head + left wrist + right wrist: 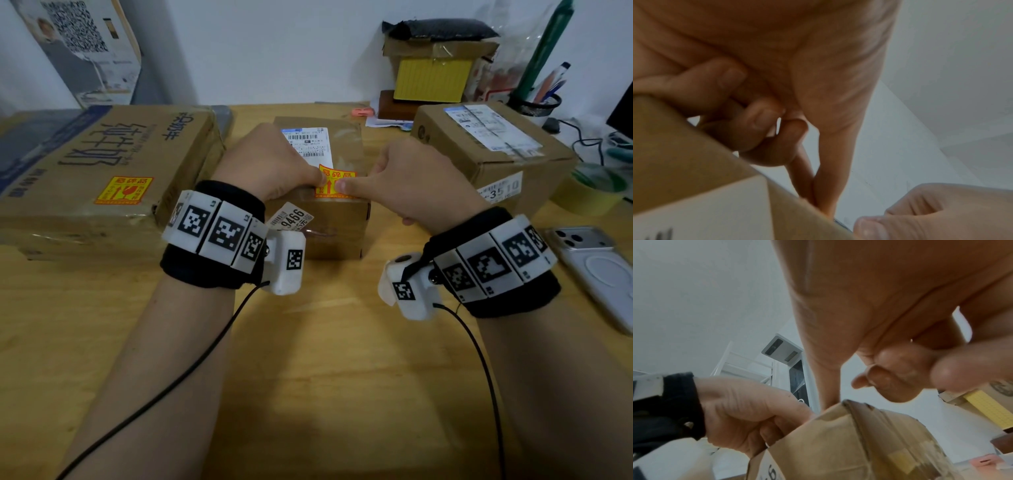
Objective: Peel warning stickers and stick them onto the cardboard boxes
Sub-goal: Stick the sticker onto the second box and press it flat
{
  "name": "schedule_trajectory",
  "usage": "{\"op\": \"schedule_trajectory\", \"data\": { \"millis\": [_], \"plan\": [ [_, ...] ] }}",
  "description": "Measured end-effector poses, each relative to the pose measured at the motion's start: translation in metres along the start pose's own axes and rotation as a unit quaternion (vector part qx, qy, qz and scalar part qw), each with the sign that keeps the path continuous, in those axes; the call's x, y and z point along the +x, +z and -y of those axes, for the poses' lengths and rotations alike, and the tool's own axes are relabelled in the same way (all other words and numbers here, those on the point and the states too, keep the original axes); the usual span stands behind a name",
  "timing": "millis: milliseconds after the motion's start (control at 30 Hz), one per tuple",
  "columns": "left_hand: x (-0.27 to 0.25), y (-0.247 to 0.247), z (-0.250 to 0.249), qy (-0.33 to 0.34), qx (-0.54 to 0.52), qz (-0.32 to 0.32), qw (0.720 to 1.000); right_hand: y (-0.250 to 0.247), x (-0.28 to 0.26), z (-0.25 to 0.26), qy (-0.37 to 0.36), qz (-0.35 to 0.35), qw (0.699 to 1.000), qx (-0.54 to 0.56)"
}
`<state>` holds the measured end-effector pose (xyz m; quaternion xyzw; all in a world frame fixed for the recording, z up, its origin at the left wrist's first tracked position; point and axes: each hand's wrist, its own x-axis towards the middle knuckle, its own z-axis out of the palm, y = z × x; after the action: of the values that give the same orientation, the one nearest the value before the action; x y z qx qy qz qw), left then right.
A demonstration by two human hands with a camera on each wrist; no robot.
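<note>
The warning sticker (337, 181) lies on top of the middle box (329, 226), at its near edge below the shipping label, its longer side running left to right between the two thumbs. The left hand (270, 161) meets its left edge with thumb and forefinger, pinching or only pressing I cannot tell. The right hand (418, 178), fingers curled, presses its thumb on the near right part. Both hands are equally close, so smoothing outward seems next.

Left hand (797, 73) with curled fingers (754, 125), thumb touching the cardboard box (684, 154).
</note>
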<state>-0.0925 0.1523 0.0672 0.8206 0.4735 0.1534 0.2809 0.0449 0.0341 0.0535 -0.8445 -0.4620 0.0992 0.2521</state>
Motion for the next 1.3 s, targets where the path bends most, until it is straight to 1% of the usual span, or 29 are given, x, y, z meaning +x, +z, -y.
{"op": "schedule_trajectory", "data": {
  "millis": [267, 367, 433, 500, 567, 633, 733, 833, 967, 1100, 1167, 1267, 1300],
  "plan": [
    [0.002, -0.003, 0.005, 0.009, 0.017, -0.001, 1.000, 0.002, 0.007, -0.004, -0.054, -0.054, 0.996, 0.035],
    [0.001, -0.004, 0.006, 0.020, 0.027, -0.007, 0.999, 0.003, 0.005, 0.000, -0.107, -0.068, 0.990, 0.064],
    [0.003, -0.003, 0.006, 0.017, 0.005, -0.015, 1.000, 0.002, 0.000, 0.005, -0.148, -0.089, 0.981, 0.089],
    [0.005, -0.002, 0.007, 0.007, -0.035, -0.021, 0.999, 0.000, -0.004, 0.011, -0.162, -0.085, 0.977, 0.112],
    [0.006, -0.001, 0.007, -0.001, -0.072, -0.025, 0.997, 0.001, -0.004, 0.010, -0.155, -0.051, 0.979, 0.125],
    [0.005, -0.002, 0.006, -0.003, -0.093, -0.028, 0.995, 0.004, -0.004, 0.008, -0.146, -0.006, 0.983, 0.111],
    [0.005, -0.003, 0.006, -0.001, -0.101, -0.030, 0.994, 0.014, 0.001, 0.005, -0.150, 0.026, 0.983, 0.103],
    [0.006, -0.002, 0.006, 0.000, -0.107, -0.031, 0.994, 0.018, 0.007, 0.001, -0.152, 0.023, 0.985, 0.082],
    [0.007, -0.001, 0.007, -0.011, -0.125, -0.028, 0.992, 0.005, 0.002, 0.003, -0.144, 0.029, 0.988, 0.056],
    [0.008, 0.001, 0.006, -0.011, -0.120, -0.035, 0.992, 0.012, 0.003, 0.004, -0.116, -0.008, 0.993, 0.015],
    [0.007, 0.001, 0.006, -0.011, -0.119, -0.035, 0.992, 0.014, 0.005, 0.004, -0.114, -0.017, 0.993, 0.026],
    [0.007, 0.001, 0.007, -0.009, -0.115, -0.038, 0.993, 0.004, 0.002, 0.002, -0.126, 0.026, 0.988, 0.082],
    [0.007, 0.001, 0.007, -0.008, -0.113, -0.039, 0.993, 0.002, 0.001, 0.002, -0.134, 0.029, 0.987, 0.087]
  ]
}}
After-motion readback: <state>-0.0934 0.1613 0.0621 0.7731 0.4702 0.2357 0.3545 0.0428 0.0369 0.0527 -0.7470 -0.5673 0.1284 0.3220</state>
